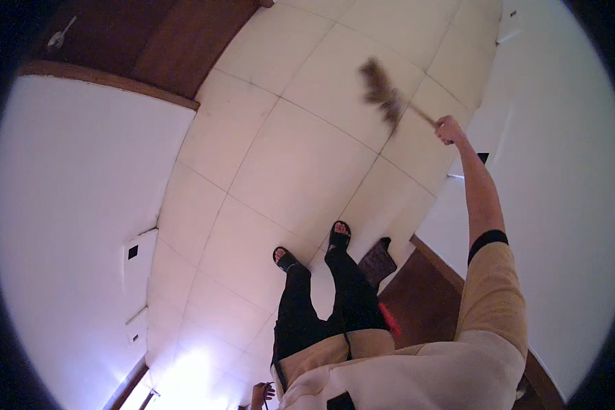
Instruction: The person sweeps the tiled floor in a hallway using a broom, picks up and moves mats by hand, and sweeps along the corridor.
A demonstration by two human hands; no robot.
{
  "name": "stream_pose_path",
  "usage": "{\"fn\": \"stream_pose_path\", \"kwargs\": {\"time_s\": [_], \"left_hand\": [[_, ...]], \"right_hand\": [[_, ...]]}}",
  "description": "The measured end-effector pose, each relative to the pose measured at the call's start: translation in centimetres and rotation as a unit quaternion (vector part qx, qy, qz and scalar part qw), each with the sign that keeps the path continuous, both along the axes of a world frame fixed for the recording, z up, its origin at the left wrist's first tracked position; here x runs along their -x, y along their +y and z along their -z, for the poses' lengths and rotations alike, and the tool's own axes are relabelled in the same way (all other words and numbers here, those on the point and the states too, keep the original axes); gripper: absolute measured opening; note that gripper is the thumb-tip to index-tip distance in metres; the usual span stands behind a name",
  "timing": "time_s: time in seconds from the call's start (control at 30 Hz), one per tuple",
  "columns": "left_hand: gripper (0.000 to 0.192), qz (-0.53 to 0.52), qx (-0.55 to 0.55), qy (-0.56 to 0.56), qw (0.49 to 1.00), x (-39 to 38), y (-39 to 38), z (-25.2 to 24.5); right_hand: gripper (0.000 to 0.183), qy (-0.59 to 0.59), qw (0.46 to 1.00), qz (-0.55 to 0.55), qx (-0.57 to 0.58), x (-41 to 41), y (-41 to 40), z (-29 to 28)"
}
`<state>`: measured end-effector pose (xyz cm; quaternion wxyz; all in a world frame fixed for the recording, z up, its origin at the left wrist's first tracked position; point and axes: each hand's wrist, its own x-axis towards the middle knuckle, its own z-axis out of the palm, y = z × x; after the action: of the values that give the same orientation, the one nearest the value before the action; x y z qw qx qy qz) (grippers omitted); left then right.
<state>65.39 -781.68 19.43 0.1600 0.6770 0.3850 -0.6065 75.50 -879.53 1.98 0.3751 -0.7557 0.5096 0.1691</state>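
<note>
At the upper right, my right hand [448, 130] grips the thin handle of a brush or duster [382, 91], whose brown, bristly head is blurred. The head lies to the left of my hand, over the pale floor tiles; whether it touches them cannot be told. My left hand [264, 392] is low at the picture's bottom, beside my waist, with its fingers curled about a thin dark cord or strap [266, 405].
White walls [82, 169] run along both sides of the tiled floor [297, 148]. A brown door [169, 46] with a metal handle is at the upper left. A dark mat [379, 264] lies by another brown door [423, 297], right of my sandalled feet.
</note>
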Motion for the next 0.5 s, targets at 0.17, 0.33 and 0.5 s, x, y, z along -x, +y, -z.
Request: {"fn": "stream_pose_path", "kwargs": {"time_s": [0.17, 0.33, 0.5], "left_hand": [[0.025, -0.138, 0.028, -0.094, 0.986, -0.2, -2.9, -0.5], [0.023, -0.133, -0.002, -0.064, 0.989, -0.3, -0.2, 2.5], [0.027, -0.088, 0.062, -0.07, 0.992, -2.8, -3.3, 6.0]], "right_hand": [[0.019, -0.371, 0.898, 0.237, 0.006, -2.0, 3.7, -1.5], [0.031, -0.384, 0.859, 0.331, -0.073, -0.8, 1.4, -4.1], [0.025, -0.301, 0.923, 0.227, 0.076, -1.4, 6.7, -8.0]]}}
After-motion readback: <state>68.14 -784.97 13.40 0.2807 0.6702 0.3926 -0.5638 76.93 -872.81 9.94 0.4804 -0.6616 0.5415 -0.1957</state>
